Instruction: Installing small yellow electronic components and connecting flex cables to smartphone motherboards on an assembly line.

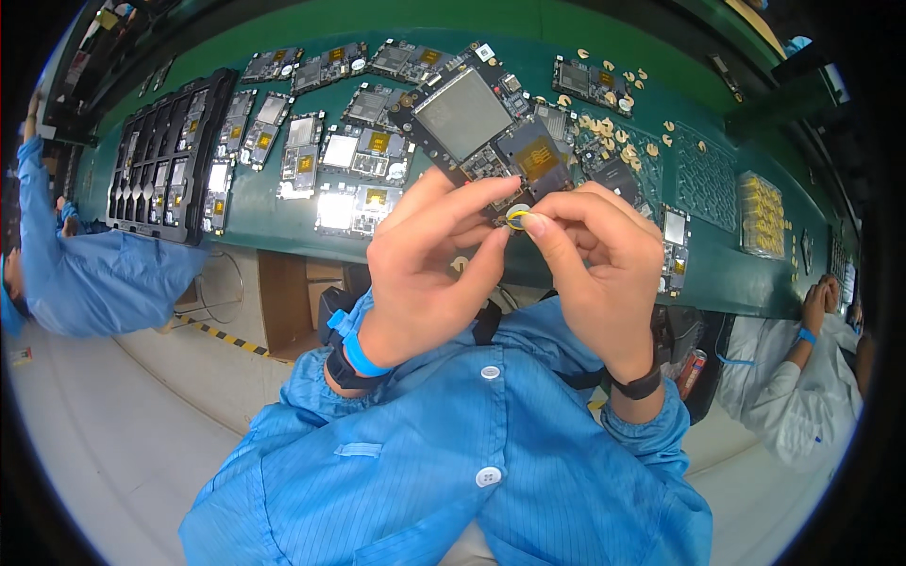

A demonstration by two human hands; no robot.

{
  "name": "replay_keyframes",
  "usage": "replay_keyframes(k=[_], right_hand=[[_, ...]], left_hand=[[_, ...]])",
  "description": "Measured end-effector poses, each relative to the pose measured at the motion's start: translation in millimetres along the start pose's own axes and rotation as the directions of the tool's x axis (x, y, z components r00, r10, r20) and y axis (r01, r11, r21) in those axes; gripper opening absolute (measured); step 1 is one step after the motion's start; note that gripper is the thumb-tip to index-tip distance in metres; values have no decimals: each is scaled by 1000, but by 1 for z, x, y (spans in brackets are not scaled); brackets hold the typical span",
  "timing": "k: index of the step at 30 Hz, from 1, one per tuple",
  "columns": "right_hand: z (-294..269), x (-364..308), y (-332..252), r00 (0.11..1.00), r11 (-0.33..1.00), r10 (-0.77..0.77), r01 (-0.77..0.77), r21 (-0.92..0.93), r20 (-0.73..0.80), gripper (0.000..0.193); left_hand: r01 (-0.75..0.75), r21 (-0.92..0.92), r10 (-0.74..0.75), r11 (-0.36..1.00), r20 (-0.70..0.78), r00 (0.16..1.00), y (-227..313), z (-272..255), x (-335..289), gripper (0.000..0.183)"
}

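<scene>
A dark circuit board with a large silver shield and a copper-coloured patch is tilted up over the green table. My left hand is closed on its lower edge, index finger along the board and thumb below. My right hand pinches a small round piece with a yellow rim at the board's near corner, close to the left fingertips. The right fingers partly cover this piece, so I cannot tell whether it is fixed to the board.
Several similar boards lie left and behind on the green table. A black slotted tray stands far left. Small tan round pieces are scattered right, near a clear tray of yellow pieces. Other people's sleeves show at left and right.
</scene>
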State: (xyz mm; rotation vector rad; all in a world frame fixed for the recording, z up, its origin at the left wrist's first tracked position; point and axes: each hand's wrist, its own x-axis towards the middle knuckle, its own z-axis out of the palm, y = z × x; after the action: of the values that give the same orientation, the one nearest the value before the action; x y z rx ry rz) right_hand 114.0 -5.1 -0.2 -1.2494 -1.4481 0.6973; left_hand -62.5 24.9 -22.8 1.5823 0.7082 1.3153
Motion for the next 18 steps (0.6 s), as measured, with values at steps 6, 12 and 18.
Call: replay_keyframes(k=[6, 12, 18], right_hand=[[1, 0, 0, 1000, 1000, 11, -10, 12, -15, 5], [4, 0, 0, 1000, 1000, 16, -16, -1, -21, 6], [8, 1, -13, 952, 923, 304, -289, 256, -22, 9]], left_hand=[[-2, 17, 2, 1000, -20, 1000, -2, 1, -1, 47], [54, 30, -54, 998, -1, 999, -1, -2, -4, 41], [2, 35, 3, 999, -123, 992, -2, 6, -4, 38]])
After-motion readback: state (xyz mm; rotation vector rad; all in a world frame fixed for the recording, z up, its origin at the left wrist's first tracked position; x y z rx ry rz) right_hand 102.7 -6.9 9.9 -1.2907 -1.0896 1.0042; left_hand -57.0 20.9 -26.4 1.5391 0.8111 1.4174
